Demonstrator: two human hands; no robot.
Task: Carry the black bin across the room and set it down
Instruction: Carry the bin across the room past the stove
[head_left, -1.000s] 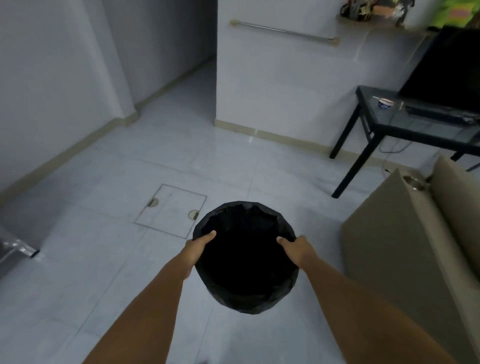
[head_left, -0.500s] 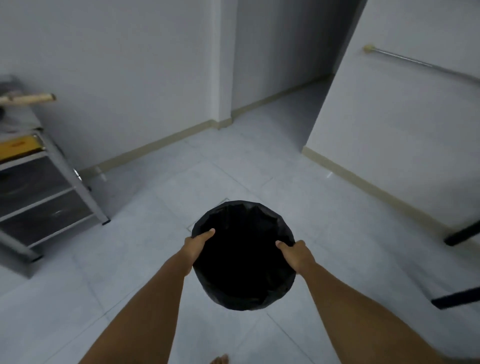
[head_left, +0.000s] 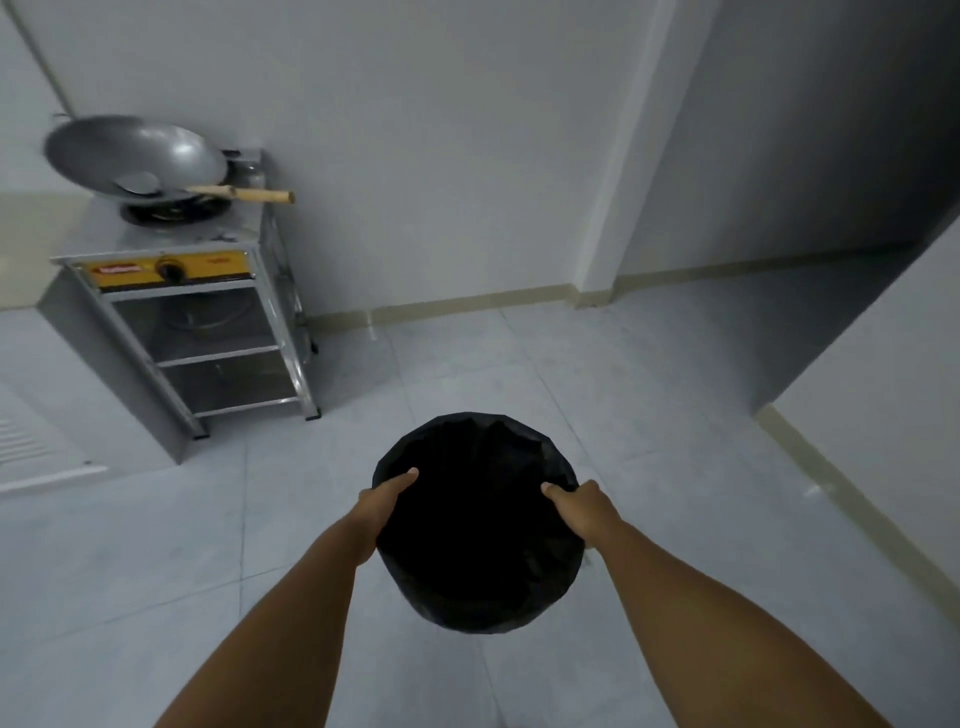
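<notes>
Both hands grip the rim of a black bin (head_left: 478, 525), left hand (head_left: 382, 506) and right hand (head_left: 582, 506) on opposite sides, above a pale tiled floor (head_left: 597, 395). Beyond the bin to its left, a steel stove stand (head_left: 208, 332) with a wok (head_left: 135, 156) stands against a white wall (head_left: 441, 156).

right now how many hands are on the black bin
2. The left hand holds the black bin at the rim's left side, thumb hooked inside. The right hand holds the rim's right side the same way. The fingers are hidden behind the bin's wall.

pale tiled floor (head_left: 571, 395), white walls (head_left: 441, 130), steel stove stand (head_left: 208, 312) bearing a wok (head_left: 135, 156).
</notes>
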